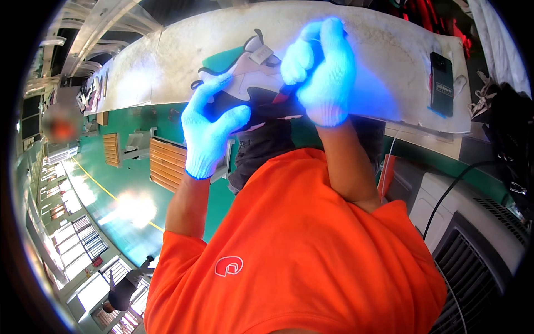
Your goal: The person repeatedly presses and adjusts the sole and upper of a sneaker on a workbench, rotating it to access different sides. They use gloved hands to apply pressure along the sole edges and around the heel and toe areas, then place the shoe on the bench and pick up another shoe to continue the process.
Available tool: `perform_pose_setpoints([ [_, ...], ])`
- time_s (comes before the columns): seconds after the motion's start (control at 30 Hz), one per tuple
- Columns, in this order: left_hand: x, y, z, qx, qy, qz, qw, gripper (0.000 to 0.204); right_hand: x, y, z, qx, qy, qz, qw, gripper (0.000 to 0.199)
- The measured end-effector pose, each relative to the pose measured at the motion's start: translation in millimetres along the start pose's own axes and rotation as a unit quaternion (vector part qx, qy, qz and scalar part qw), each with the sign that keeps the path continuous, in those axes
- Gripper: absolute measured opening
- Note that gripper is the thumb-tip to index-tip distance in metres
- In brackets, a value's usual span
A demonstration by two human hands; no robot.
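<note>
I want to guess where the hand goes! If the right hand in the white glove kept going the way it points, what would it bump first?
The right hand points toward the shoe held by the left hand, so it would likely meet the shoe first. Past that lies the long white table. Depth is hard to judge here.

Knit cloth gloves (208, 133), matt scuffed worktop (384, 50), slatted wooden pallet (167, 162)
</note>
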State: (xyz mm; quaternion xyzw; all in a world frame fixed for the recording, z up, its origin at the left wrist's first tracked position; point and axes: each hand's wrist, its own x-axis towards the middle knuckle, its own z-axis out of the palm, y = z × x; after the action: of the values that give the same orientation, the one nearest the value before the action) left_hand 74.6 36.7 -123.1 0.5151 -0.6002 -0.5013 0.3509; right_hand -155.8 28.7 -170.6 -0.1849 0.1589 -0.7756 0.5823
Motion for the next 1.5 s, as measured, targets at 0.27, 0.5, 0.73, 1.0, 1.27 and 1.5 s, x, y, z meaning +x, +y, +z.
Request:
perform_pose_setpoints([
  [0.27,2,-3,0,-0.049,0.004,-0.006,0.999,0.069,9,4,-2,-0.007,-0.037,0.048,0.998,0.045],
  [0.5,14,0,-9,0.002,-0.068,0.005,0.998,0.090,3,7,17,-0.063,0.064,0.022,0.996,0.040],
  [0.73,30,5,-8,0.219,-0.083,0.030,0.972,0.125,-12,18,34,-0.094,0.110,-0.022,0.989,0.037],
  [1.0,38,15,-1,0.268,-0.092,0.046,0.958,0.134,-4,-9,-24,0.139,0.107,-0.007,0.984,0.048],
  [1.27,54,16,14,0.365,-0.064,0.029,0.928,0.138,-3,-4,2,0.064,0.078,-0.038,0.994,0.038],
  [1.5,123,-27,-28,0.364,-0.167,0.015,0.916,0.079,31,-4,17,0.043,0.131,0.063,0.988,0.029],
])
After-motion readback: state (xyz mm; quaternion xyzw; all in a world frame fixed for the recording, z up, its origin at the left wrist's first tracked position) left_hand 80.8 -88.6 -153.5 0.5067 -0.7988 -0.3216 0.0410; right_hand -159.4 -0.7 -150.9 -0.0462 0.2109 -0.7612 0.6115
